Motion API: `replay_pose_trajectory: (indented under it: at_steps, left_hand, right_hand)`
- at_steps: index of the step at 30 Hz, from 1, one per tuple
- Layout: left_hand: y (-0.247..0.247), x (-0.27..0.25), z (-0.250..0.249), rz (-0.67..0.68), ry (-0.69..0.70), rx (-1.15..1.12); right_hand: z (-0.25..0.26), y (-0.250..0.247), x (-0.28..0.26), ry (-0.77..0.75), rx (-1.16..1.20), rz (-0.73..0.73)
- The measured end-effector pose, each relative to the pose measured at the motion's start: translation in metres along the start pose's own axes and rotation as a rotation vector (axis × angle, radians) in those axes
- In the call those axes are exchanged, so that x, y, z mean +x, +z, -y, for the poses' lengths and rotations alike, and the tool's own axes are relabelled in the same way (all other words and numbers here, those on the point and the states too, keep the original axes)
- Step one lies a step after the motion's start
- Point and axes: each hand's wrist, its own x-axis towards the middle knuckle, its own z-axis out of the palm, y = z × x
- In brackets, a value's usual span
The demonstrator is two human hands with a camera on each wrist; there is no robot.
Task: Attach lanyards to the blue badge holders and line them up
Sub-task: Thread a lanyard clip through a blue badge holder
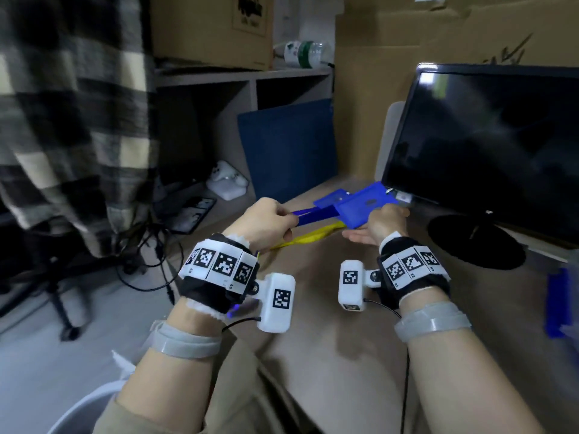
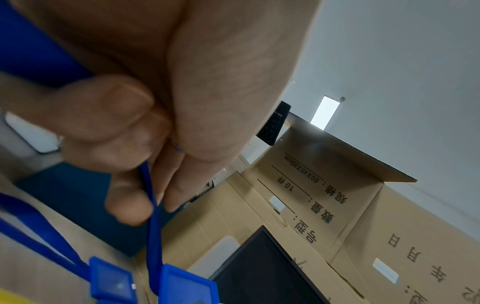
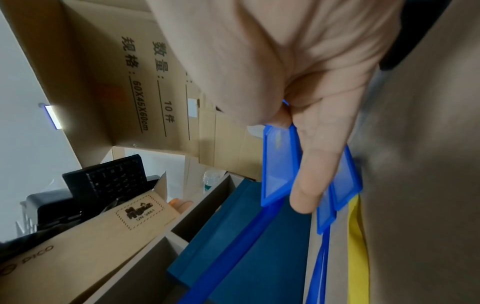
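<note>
Room: stacked cardboard boxes [image 1: 438,36] behind a dark flat monitor [image 1: 488,145] at the far right of the desk [image 1: 329,308], a smooth tan top.
Left hand [image 1: 266,222]: fingers curled tight, pinching a flat blue lanyard [image 1: 308,214] strap.
Right hand [image 1: 380,225]: thumb and fingers clamp rigid blue badge holders [image 1: 363,206] — rectangular plastic frames, fanned, lifted above the desk's far edge beside the monitor.
Yellow lanyard [image 1: 313,238]: soft ribbon running under both hands.
Blue panel [image 1: 288,148]: upright, matte, felt-like — behind the holders.

left hand [image 2: 135,131] pinching blue lanyard [image 2: 153,222], blue badge holders [image 2: 187,286]
</note>
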Motion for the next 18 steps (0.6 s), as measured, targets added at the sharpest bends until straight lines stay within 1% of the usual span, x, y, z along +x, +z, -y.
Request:
replay_pose_trajectory:
  at_steps: [4,8,12,14,16,18]
  left_hand:
    - [0.006,0.003,0.008,0.002,-0.05,-0.027]
    - [0.036,0.023,0.006,0.084,-0.078,-0.007]
    - [0.067,0.044,0.003,0.172,-0.098,-0.009]
    - [0.078,0.056,0.004,0.186,-0.107,-0.014]
    - [0.084,0.066,0.003,0.196,-0.104,-0.006]
    - [0.086,0.075,-0.002,0.194,-0.087,0.016]
  right_hand:
    - [-0.008,0.008,0.012,0.045,0.045,0.033]
    - [-0.019,-0.018,0.026,0.095,0.095,-0.081]
    - [-0.028,-0.048,0.042,0.114,0.04,-0.189]
    - [-0.03,-0.059,0.045,0.12,-0.017,-0.215]
    - [-0.031,-0.065,0.049,0.148,-0.006,-0.23]
    - [-0.03,-0.069,0.059,0.15,0.021,-0.276]
